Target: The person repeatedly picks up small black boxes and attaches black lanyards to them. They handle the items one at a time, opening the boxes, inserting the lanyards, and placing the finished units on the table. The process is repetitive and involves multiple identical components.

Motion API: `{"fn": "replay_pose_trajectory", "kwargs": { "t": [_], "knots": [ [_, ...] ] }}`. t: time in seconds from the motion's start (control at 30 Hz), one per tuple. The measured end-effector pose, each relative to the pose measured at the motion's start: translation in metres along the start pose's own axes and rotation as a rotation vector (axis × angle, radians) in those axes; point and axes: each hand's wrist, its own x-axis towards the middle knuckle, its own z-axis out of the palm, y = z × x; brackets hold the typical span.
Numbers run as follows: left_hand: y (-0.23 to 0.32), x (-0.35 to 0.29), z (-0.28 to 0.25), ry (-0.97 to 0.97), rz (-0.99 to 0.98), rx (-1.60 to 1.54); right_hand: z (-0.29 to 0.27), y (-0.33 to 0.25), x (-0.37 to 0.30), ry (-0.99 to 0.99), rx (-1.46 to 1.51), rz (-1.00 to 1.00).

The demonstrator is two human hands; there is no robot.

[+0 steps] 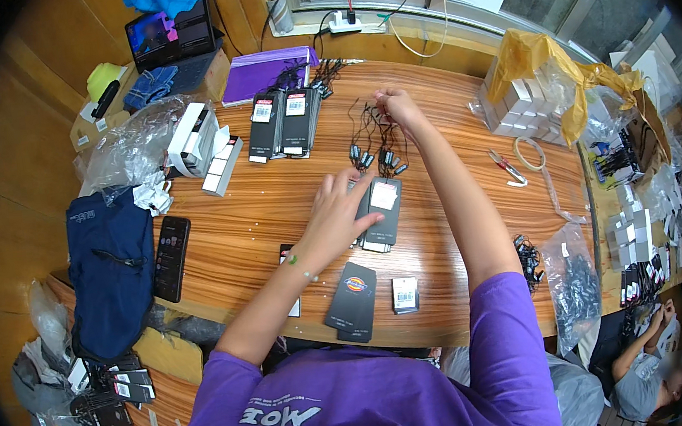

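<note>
My left hand (337, 213) lies over a pile of dark grey hang tags (384, 223), fingers spread, its thumb across the tags' face. A white sticker (384, 196) shows on the top tag. Beyond the pile, my right hand (399, 109) pinches the upper ends of black hang-tag strings (387, 137). Their small dark and pale-blue end pieces (390, 163) rest just past the tags. Closer to me are more dark tags (354, 301) with a coloured oval emblem, and a small stack of white labels (404, 295). A dark card partly shows under my left forearm.
Two stacks of stickered tags (282, 123) stand far left, near a purple folder (260, 76). A phone (172, 258) lies at left. Red-handled snips (508, 169) and a tape roll (530, 154) are at right, near bagged white boxes (517, 107). Another person (645, 376) sits lower right.
</note>
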Motion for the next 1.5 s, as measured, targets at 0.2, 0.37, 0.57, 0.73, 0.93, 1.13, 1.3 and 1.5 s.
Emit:
{"fn": "replay_pose_trajectory", "kwargs": {
  "t": [0.2,0.37,0.57,0.73,0.93,1.13,1.3,1.5],
  "knots": [
    [0.003,-0.058,-0.034,-0.292,-0.03,-0.042,-0.023,0.0,-0.034,0.275,-0.622,-0.598],
    [0.003,-0.085,-0.034,-0.343,0.045,-0.091,-0.036,-0.033,-0.201,-0.329,-0.59,-0.27],
    [-0.008,-0.088,-0.018,-0.4,0.037,-0.121,-0.025,0.012,-0.307,-0.257,-0.962,-0.381],
    [0.002,-0.093,-0.025,-0.289,0.059,-0.125,-0.025,0.029,-0.32,-0.136,-0.811,-0.375],
    [0.001,-0.106,-0.027,-0.384,-0.428,-0.924,-0.029,0.043,-0.327,-0.134,-0.112,0.062],
    [0.032,-0.109,-0.024,-0.322,-0.45,-1.123,0.015,0.023,-0.344,-0.022,-0.129,-0.085],
    [0.042,-0.108,-0.011,-0.296,-0.421,-1.11,0.014,0.027,-0.347,0.15,-0.15,-0.178],
    [0.035,-0.108,-0.01,-0.26,-0.408,-1.104,-0.101,0.035,-0.338,0.591,-0.541,-0.003]
  ]
}}
